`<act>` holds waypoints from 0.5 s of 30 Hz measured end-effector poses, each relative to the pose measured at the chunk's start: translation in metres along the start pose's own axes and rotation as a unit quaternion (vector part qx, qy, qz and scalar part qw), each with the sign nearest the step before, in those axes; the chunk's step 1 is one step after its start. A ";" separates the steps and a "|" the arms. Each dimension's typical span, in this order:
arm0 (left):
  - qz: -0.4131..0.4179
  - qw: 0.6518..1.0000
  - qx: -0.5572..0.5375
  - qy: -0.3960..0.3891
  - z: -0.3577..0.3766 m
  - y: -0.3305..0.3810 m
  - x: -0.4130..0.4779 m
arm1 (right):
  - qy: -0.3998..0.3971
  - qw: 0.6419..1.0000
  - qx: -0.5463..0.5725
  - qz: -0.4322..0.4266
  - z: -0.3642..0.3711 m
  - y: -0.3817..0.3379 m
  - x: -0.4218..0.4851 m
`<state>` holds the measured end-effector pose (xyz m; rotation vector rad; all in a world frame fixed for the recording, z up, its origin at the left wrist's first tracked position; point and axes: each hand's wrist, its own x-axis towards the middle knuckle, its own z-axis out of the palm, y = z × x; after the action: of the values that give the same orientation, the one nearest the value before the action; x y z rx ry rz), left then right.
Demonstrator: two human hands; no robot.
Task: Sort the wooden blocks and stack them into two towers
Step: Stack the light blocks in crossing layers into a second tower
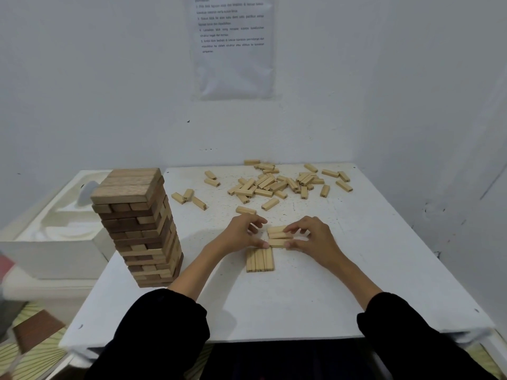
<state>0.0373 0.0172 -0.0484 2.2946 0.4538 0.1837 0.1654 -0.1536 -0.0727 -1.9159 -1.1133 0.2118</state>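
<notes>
A tall tower of darker wooden blocks (pixel 142 231) stands at the table's left. In the middle lies a row of three pale blocks (pixel 277 236), set crosswise just beyond a flat row of several pale blocks (pixel 260 259). My left hand (pixel 241 233) pinches the three-block row at its left end, thumb on the near block. My right hand (pixel 312 237) pinches the same row from the right, fingers on the far block and thumb on the near one. A loose heap of pale blocks (pixel 274 185) lies scattered at the back of the table.
The white table (pixel 301 297) is pushed against a white wall with a printed sheet (pixel 234 45) on it. A white moulded foam box (pixel 60 229) sits left of the table, close behind the dark tower. A few stray pale blocks (pixel 189 198) lie behind the tower.
</notes>
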 end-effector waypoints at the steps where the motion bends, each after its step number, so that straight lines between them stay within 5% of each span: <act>1: -0.001 1.000 0.004 -0.001 0.000 0.000 0.000 | -0.017 1.000 -0.011 0.004 -0.003 0.001 0.000; 10: -0.004 1.000 0.027 0.005 -0.001 0.005 0.001 | -0.055 0.997 -0.032 0.033 -0.014 -0.001 0.001; 15: 0.014 0.999 0.023 -0.029 -0.013 -0.007 -0.026 | -0.049 0.998 -0.005 -0.035 -0.001 -0.006 -0.026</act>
<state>0.0083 0.0208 -0.0443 2.3462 0.4014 0.1221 0.1467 -0.1731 -0.0747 -1.8878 -1.2466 0.2635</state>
